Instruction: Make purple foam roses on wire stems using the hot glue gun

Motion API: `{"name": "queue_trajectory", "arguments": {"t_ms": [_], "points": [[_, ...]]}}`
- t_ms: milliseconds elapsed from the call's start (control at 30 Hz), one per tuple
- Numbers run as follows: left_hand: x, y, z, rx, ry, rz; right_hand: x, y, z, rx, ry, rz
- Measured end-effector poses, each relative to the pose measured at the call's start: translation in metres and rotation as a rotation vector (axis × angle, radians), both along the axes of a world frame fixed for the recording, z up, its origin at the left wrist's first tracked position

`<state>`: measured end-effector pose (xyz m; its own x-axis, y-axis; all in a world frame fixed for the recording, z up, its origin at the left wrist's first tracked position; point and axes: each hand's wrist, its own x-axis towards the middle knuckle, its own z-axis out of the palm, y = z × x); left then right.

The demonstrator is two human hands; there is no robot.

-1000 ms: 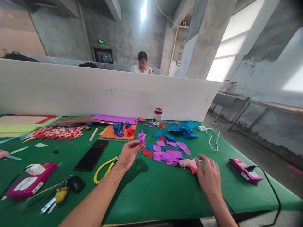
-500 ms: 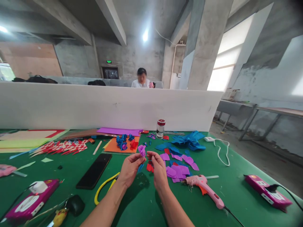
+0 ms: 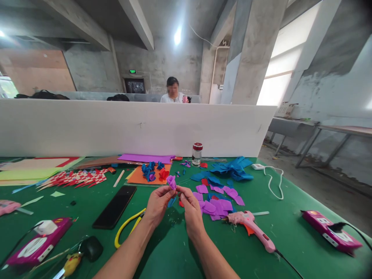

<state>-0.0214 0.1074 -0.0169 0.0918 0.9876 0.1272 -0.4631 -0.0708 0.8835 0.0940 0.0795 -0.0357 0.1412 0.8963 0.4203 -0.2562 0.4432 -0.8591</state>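
Note:
A small purple paper flower stands upright between my hands, over the middle of the green table. My left hand pinches its base with thumb and fingertips. The fingers of my right hand are closed and meet the flower's lower right side. Purple petals lie to the right of my right hand, mixed with blue and red pieces. Finished-looking blue flowers and a red flower rest on an orange sheet beyond my hands.
A pink glue gun lies at right, yellow-handled scissors and a black phone at left. A lidded glass jar stands before the white partition. Purple power strips sit at both sides. A person is beyond the partition.
My right hand has moved left, closing the gap to my left hand, and its fingers now touch the flower. The flower has shifted slightly left.

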Motion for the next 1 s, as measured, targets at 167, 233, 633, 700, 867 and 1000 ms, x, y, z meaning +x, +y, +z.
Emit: {"name": "queue_trajectory", "arguments": {"t_ms": [167, 233, 633, 700, 867, 1000], "points": [[0.0012, -0.002, 0.0009, 0.023, 0.024, -0.011, -0.0003, 0.0, 0.0004, 0.013, 0.011, -0.023], [0.0013, -0.0017, 0.0012, 0.028, 0.024, -0.006, -0.0004, -0.0004, 0.0004, 0.023, 0.006, -0.027], [-0.0002, -0.0024, 0.0024, 0.026, 0.04, -0.006, -0.0038, -0.003, 0.0004, 0.049, -0.009, -0.054], [-0.0008, -0.002, 0.0012, 0.028, 0.042, -0.01, -0.0044, -0.0035, 0.0001, 0.054, -0.015, -0.059], [-0.0023, -0.0008, -0.0016, 0.052, 0.054, -0.023, -0.0043, -0.0039, -0.0016, 0.079, -0.034, -0.068], [-0.003, 0.0006, -0.0035, 0.073, 0.075, -0.012, -0.0035, -0.0041, -0.0016, 0.131, -0.101, -0.119]]}}
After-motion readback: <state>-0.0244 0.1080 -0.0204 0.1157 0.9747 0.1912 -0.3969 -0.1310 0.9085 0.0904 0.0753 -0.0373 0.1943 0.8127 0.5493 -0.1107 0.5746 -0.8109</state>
